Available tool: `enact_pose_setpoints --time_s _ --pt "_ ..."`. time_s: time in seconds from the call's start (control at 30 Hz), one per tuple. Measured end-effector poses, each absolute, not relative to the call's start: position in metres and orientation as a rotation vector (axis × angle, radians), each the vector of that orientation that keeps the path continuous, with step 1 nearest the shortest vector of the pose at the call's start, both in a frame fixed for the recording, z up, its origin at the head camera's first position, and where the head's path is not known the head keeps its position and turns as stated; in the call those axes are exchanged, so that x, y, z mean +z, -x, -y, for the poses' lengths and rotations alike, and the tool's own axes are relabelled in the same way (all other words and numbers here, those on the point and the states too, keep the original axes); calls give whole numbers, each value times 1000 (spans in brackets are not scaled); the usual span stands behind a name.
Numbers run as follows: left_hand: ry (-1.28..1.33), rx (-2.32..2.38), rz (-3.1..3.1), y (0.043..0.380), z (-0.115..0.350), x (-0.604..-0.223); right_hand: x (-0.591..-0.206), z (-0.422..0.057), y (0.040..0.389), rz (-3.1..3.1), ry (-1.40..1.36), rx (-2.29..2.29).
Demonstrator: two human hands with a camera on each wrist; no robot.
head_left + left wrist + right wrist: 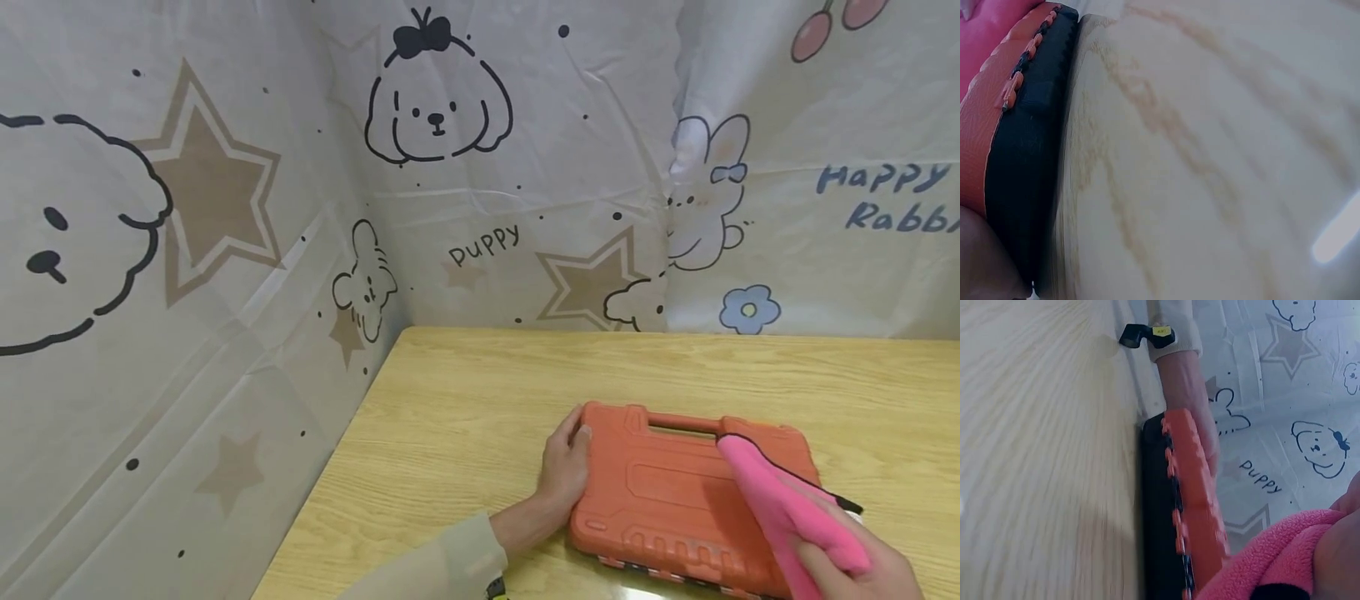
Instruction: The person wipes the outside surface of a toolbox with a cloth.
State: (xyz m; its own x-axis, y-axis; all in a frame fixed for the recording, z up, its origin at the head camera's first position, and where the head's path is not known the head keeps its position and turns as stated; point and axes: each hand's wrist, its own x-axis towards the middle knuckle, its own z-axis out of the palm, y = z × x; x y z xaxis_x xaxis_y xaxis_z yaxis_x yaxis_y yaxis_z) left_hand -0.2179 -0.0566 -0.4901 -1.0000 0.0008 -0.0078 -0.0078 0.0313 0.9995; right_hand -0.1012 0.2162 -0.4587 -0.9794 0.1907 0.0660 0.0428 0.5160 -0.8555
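An orange plastic tool case with a black lower half lies on the wooden table, its carrying handle towards the back. My left hand holds the case by its left side. In my right hand is a pink fluffy cloth with a black edge, bunched in the fingers. The cloth lies over the right part of the lid and covers some of it. Orange and black latches run along the case's front side in the right wrist view. The left fingertips are partly hidden by the case.
Wood-grained table extends left of and behind the case. Hanging fabric printed with puppies and stars encloses the table's left and back sides. A dark device with a yellow label sits on the left wrist.
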Motion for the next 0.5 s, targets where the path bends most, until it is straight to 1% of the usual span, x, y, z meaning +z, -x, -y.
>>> enact_pose_setpoints --time_s 0.1,0.13,0.33,0.5 --pt "-3 2192 -2247 219 57 -490 -452 -203 104 2640 288 1512" --pt "-6 2195 -2246 219 56 -490 -451 -197 105 2642 263 1491" --pt "10 2176 -2267 219 55 -489 -462 -163 109 2469 -132 1411" --pt "36 2138 -2312 219 54 -488 -465 -143 112 2476 -324 1400"
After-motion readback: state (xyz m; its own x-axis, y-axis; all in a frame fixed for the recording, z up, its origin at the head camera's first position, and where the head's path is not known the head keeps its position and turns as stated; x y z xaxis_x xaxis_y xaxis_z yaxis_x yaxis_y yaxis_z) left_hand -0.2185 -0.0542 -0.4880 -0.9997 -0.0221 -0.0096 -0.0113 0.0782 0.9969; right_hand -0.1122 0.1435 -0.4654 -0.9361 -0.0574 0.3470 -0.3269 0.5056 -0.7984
